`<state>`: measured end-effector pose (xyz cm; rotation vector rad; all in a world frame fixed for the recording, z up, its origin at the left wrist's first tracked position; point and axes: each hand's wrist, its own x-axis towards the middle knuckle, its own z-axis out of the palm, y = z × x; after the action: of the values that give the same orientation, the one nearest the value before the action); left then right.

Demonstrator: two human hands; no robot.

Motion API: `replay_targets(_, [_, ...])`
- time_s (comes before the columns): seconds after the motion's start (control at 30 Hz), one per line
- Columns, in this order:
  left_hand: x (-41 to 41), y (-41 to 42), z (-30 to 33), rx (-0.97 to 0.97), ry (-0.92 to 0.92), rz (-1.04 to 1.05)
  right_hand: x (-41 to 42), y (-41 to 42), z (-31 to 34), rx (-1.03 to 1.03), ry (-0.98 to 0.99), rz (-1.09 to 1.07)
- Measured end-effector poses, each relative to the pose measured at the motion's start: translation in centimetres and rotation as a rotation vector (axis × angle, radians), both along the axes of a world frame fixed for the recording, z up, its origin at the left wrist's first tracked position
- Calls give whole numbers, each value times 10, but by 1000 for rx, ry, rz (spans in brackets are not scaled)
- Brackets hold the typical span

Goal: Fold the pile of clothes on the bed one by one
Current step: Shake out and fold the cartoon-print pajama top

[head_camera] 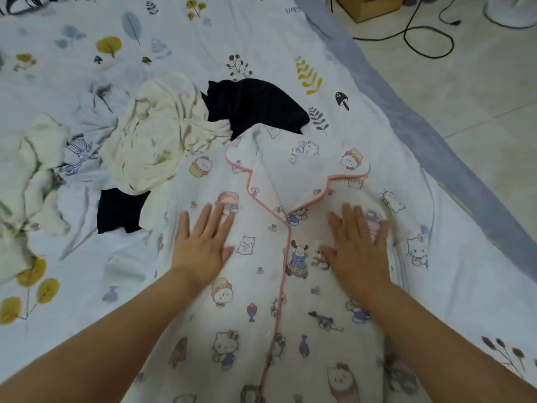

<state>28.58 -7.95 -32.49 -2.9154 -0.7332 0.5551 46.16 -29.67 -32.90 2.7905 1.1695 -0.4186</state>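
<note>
A white pyjama top with cartoon prints and pink piping lies spread front-up on the bed, collar away from me. My left hand lies flat on its left chest with straight fingers. On the right chest, my right hand presses flat, fingers spread. Beyond the collar sit the unfolded clothes: a cream garment, a black garment, another black piece and a white printed garment at the left.
The bed sheet is white with leaf and mushroom prints. Its blue-grey edge runs diagonally at the right. Past it is tiled floor with black cables and a cardboard box.
</note>
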Motion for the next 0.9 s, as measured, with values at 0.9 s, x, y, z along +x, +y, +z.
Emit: replay_targets(0.9, [-199,-66,37,-147,149,398,-202,-123,79,65,412,-576])
